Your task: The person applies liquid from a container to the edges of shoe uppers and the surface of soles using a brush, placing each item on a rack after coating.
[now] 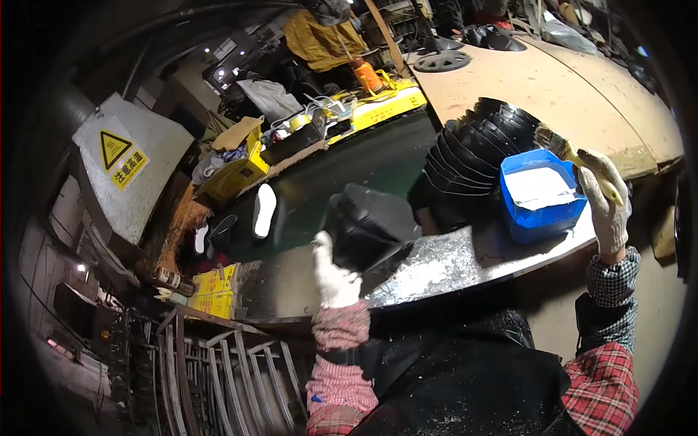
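Observation:
My left hand (336, 280), in a white knit glove, is closed on the near left side of a black, stiff, hollow piece (374, 225). The piece is tilted above the metal-topped edge of the bench, and its exact kind cannot be made out. Out at the right, my gloved right hand (607, 200) grips the pale handle of a brush (558, 142), whose bristles point left above a blue tub (542, 225). White material fills the tub. Just behind it leans a nested stack of similar black pieces (480, 149).
A dark green conveyor belt (320, 182) runs behind the metal edge (451, 261); a white sole (265, 211) lies on it. At left stands a metal hood (131, 167) with a yellow warning sign. A metal rack (225, 370) is at lower left, a wooden board (582, 94) at upper right.

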`<move>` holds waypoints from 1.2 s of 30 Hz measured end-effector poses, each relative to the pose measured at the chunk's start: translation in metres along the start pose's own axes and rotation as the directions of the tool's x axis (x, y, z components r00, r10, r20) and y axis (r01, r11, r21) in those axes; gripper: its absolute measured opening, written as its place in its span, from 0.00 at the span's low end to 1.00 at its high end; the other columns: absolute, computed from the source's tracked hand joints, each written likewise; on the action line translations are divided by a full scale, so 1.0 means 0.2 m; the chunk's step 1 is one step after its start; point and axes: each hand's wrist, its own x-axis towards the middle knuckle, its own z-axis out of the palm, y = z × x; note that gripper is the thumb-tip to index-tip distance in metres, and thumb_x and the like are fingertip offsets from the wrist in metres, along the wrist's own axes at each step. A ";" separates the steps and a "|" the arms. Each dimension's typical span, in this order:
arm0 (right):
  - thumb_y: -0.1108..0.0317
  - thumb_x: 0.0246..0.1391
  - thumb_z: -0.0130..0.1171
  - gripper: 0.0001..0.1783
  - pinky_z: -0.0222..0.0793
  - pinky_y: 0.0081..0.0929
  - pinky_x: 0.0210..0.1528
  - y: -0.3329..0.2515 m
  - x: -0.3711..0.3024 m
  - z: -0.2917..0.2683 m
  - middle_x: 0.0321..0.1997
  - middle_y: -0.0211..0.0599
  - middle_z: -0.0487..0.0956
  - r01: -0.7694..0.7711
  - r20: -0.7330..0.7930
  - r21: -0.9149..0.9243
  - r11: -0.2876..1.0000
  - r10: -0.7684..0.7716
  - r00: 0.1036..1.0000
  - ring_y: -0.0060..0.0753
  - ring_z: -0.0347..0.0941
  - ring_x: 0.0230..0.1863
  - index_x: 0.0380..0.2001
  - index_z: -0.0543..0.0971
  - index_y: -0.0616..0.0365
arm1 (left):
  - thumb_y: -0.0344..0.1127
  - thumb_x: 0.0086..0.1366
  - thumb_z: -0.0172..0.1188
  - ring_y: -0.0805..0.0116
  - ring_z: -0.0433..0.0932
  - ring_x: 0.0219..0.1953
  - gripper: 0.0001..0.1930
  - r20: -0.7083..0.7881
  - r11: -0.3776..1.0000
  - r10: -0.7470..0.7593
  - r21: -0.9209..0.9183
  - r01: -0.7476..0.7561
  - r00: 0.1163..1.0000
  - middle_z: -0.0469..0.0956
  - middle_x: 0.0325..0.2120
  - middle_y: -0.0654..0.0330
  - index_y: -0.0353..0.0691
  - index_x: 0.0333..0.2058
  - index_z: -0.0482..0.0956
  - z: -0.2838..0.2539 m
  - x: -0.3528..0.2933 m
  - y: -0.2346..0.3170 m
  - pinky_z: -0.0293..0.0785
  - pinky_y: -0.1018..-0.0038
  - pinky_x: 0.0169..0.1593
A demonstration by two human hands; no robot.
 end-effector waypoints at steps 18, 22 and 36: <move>0.70 0.62 0.55 0.17 0.70 0.19 0.41 -0.09 -0.22 0.27 0.46 0.36 0.78 -0.142 0.151 0.152 0.978 0.119 0.981 0.21 0.73 0.40 0.53 0.75 0.64 | 0.34 0.62 0.63 0.67 0.76 0.40 0.20 0.103 0.311 0.708 0.843 -0.439 0.698 0.79 0.41 0.54 0.28 0.49 0.74 -1.11 0.26 0.89 0.72 0.72 0.47; 0.71 0.62 0.55 0.16 0.70 0.18 0.40 -0.12 -0.24 0.33 0.45 0.36 0.78 -0.137 0.109 0.148 0.980 0.121 0.987 0.20 0.73 0.39 0.52 0.75 0.64 | 0.32 0.63 0.62 0.74 0.76 0.34 0.11 0.337 0.179 0.620 0.818 -0.546 0.708 0.80 0.32 0.60 0.33 0.42 0.78 -0.63 -0.08 0.75 0.74 0.75 0.39; 0.67 0.62 0.55 0.17 0.68 0.17 0.32 0.02 -0.11 -0.03 0.35 0.34 0.79 -0.026 -0.063 -0.012 1.000 0.025 0.998 0.20 0.72 0.31 0.50 0.75 0.68 | 0.42 0.57 0.65 0.50 0.73 0.56 0.28 0.656 -0.295 -0.002 0.721 -0.628 0.755 0.75 0.53 0.49 0.43 0.57 0.72 -0.48 -0.08 0.26 0.67 0.60 0.61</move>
